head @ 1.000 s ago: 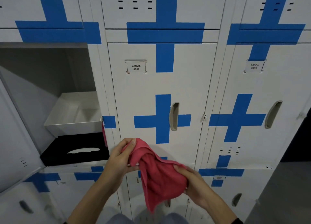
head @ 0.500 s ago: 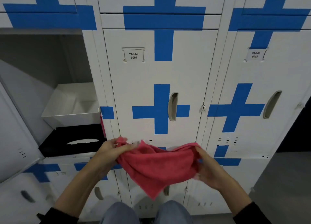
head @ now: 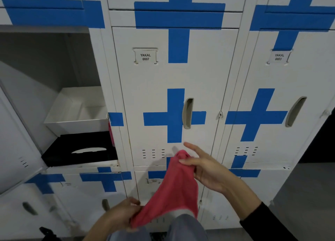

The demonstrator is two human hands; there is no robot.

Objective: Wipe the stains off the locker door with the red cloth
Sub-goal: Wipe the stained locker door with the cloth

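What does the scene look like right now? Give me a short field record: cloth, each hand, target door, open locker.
cloth: red cloth, hanging stretched between both hands, not touching any door
left hand: left hand grips the cloth's lower end
right hand: right hand pinches the upper end, forefinger extended
door ahead: locker door labelled YAKAL 0007, closed
open locker: at left, holds a white tray above a black box

Even, cool indoor light with soft shadows; the open compartment is dim. Wide-angle bending at the edges; lower left corner slightly blurred.
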